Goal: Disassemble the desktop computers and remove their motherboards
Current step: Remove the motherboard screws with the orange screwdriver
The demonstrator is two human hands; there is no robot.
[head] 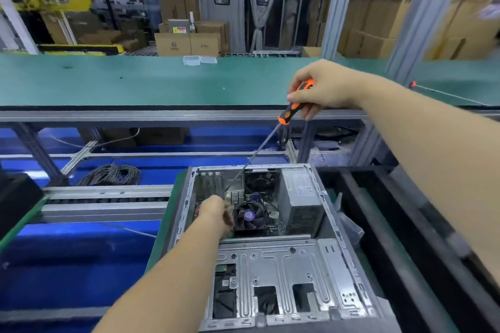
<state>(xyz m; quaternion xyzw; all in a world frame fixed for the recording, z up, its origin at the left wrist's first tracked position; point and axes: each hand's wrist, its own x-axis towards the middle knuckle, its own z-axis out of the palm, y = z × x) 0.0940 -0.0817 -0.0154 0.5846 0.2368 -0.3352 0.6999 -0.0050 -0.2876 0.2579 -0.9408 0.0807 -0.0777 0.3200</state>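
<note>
An open grey steel desktop computer case [273,249] lies on its side low in the head view, its side panel off and its inside facing up. The green motherboard [213,189] is still seated in the far half of the case, with a black square cooler fan with a purple hub [249,216] on it and a grey boxed power supply [301,204] to the right of the fan.

The right hand [322,88] is raised well above the case, its grip wrapped round the handle of an orange-and-black long-shafted screwdriver [293,108]. The thin shaft slants down and to the left into the case, and its tip ends on or just over the board near the upper left of the fan; blur hides whether it sits in a screw head. The left hand [215,211] reaches into the case beside the fan, just under the screwdriver tip. Its fingers curl down toward the board, but I cannot tell whether that grip pinches something or merely steadies the tip.

The step in hand looks like undoing the screws that fix the board to the case. The board appears fully in place, with cooler and cables still attached, so the task seems at an early stage. The next move calls for seating the tip squarely in a screw, turning it without slipping onto the board, and catching the freed screw before it drops among the parts.

Behind the case runs a long green worktop [135,81], with stacked brown cardboard boxes [189,40] beyond it.
</note>
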